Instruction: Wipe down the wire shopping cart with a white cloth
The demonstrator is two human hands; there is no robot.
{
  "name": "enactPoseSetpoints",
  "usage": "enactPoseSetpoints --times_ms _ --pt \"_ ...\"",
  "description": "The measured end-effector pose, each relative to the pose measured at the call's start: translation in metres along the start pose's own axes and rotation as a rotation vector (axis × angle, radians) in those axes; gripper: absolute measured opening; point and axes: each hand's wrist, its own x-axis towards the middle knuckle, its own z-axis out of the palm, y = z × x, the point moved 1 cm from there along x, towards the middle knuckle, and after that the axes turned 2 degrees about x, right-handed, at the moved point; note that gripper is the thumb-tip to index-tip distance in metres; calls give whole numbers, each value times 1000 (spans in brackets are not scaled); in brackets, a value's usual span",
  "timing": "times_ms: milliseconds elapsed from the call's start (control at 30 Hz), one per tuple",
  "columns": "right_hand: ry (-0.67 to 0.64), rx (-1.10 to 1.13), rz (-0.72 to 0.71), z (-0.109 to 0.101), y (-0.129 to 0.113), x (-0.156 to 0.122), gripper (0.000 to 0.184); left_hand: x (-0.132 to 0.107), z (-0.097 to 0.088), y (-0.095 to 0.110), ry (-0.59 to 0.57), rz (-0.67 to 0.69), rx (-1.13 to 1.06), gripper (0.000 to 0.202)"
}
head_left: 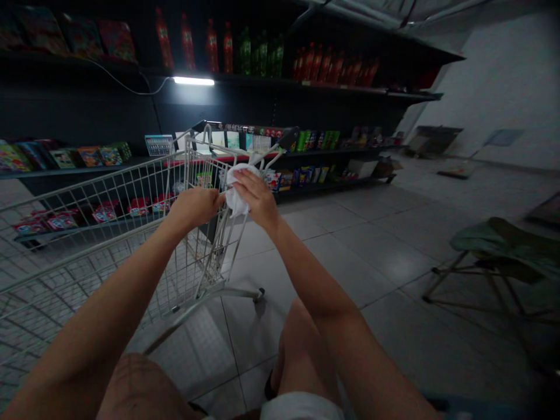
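Observation:
A metal wire shopping cart (170, 286) fills the left side, its handle end pointing away to the right. My left hand (196, 208) is closed around the cart's frame near its upper rear corner. Just to the right, my right hand (256, 195) presses a white cloth (236, 201) against the frame beside the handle. The fingers lie bent over the cloth, and part of it hangs below them. What the cloth covers on the frame is hidden. A cart wheel (259, 296) rests on the floor below.
Dark store shelves (245, 99) with bottles and packages stand behind the cart, lit by a tube light (193, 81). A folding stool (503, 251) with green fabric stands at the right. Grey floor tiles (350, 256) spread between. A dustpan or broom (455, 174) lies farther back.

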Motion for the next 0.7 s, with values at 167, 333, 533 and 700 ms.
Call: enactPoseSetpoints --times_ms 167,333,533,700 --pt "255 -88 206 -48 62 32 47 -6 -1 -1 -7 1 6 62" --pt "270 -108 163 -18 22 16 48 -16 -3 -7 -16 4 19 63" --pt "209 -76 63 -30 28 9 39 -30 -9 -16 -31 14 33 62" --pt "393 -68 178 -29 19 13 40 -42 -11 -23 -19 15 60 60"
